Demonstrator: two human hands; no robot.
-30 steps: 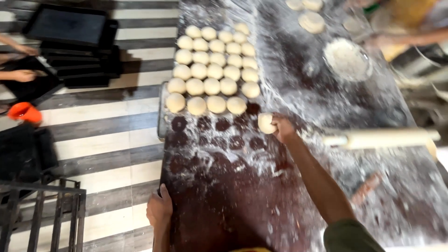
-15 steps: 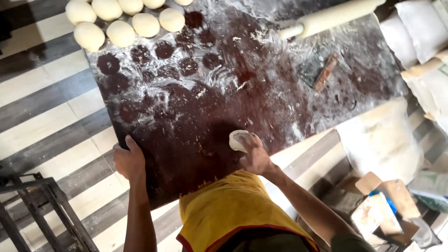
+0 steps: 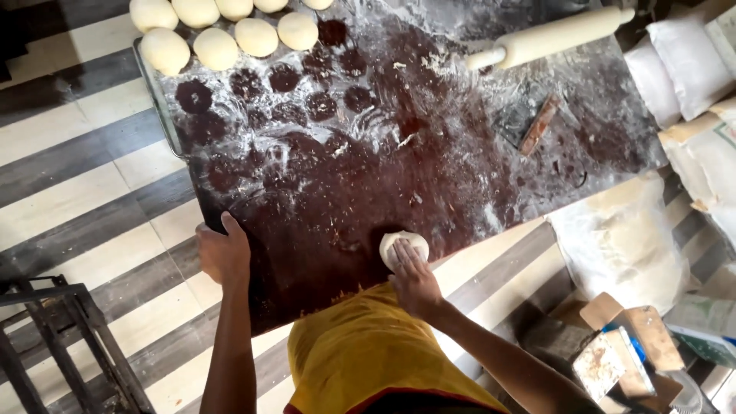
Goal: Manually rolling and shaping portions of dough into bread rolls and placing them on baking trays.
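My right hand (image 3: 415,277) lies flat on a pale dough ball (image 3: 402,244) near the front edge of the dark, floured work table (image 3: 429,169), fingers spread over it. My left hand (image 3: 223,252) grips the table's front left edge. Several round dough balls (image 3: 217,47) sit in rows at the table's far left corner, with dark round marks in the flour beside them. A wooden rolling pin (image 3: 552,35) rests at the far right of the table.
A small brown scraper (image 3: 538,125) lies on the table right of centre. White sacks (image 3: 675,65) and a flour-dusted bag (image 3: 625,238) stand to the right, with cardboard boxes (image 3: 621,353) below. A black metal rack (image 3: 54,337) stands at lower left on the striped floor.
My right hand carried one dough ball from the rows to the table's front edge and now presses on it. My left hand stays on the table edge. The view tilted down.
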